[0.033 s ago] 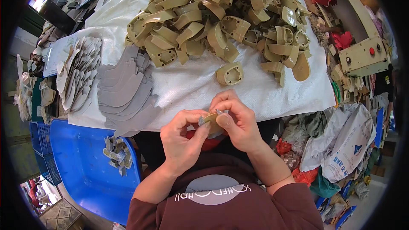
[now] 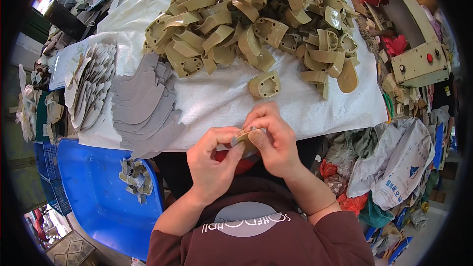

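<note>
Between my two hands, in front of my body, is an olive-tan shoe heel [image 2: 243,144] with a piece of grey sheet material [image 2: 234,141] at its left edge. My left hand [image 2: 213,155] pinches its left side with thumb and fingertips. My right hand [image 2: 274,143] grips the right side, thumb on top. My fingers hide much of the heel. Beyond them, a single heel [image 2: 265,85] lies on the white sheet [image 2: 212,103]. Farther back rises a large heap of similar heels [image 2: 246,24]. Left of my hands lie overlapping grey cut pieces [image 2: 143,103].
A stack of paler cut pieces [image 2: 91,86] stands farther left. Below the table edge, a blue tub [image 2: 98,192] holds grey scraps [image 2: 136,177]. At right are a beige control box [image 2: 421,65] with a red button, and plastic bags [image 2: 394,162].
The held heel has tilted slightly and shows less of its face between my fingers. Both hands keep their grip in nearly the same place.
</note>
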